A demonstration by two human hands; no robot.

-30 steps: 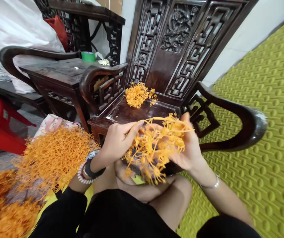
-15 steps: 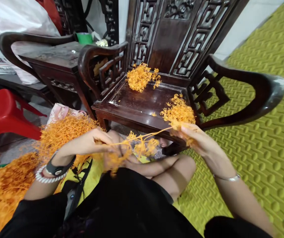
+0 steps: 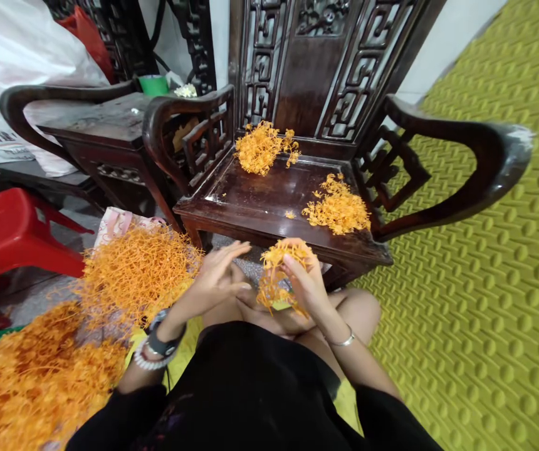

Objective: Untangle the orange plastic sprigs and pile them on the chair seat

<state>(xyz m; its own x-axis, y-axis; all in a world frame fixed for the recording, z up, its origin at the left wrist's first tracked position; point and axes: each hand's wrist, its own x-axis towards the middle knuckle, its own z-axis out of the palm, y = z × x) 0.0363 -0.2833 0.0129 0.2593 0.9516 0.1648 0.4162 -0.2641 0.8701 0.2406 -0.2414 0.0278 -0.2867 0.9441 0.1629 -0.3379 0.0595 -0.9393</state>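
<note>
My right hand (image 3: 306,279) is closed on a bunch of orange plastic flower sprigs (image 3: 276,291), held above my lap in front of the chair. Part of the bunch hangs below the fingers. A short way to its left, my left hand (image 3: 220,272) has its fingers stretched out and holds nothing. One heap of orange flower pieces (image 3: 338,210) lies at the right front of the dark wooden chair's seat (image 3: 264,200), and another heap (image 3: 261,149) sits at its back left. Beside my left forearm rises a large pile of thin orange stems (image 3: 140,269).
A bigger orange pile (image 3: 39,376) spreads over the floor at the lower left. A red plastic stool (image 3: 6,232) stands at the left edge. Carved chair arms flank the seat. A side table (image 3: 95,119) holds a green roll (image 3: 153,85). Yellow textured matting (image 3: 486,300) covers the right side.
My left hand has let go of the orange stem stretched between both hands and opened. My right hand has come left and nearer to me, keeping the orange bunch.
</note>
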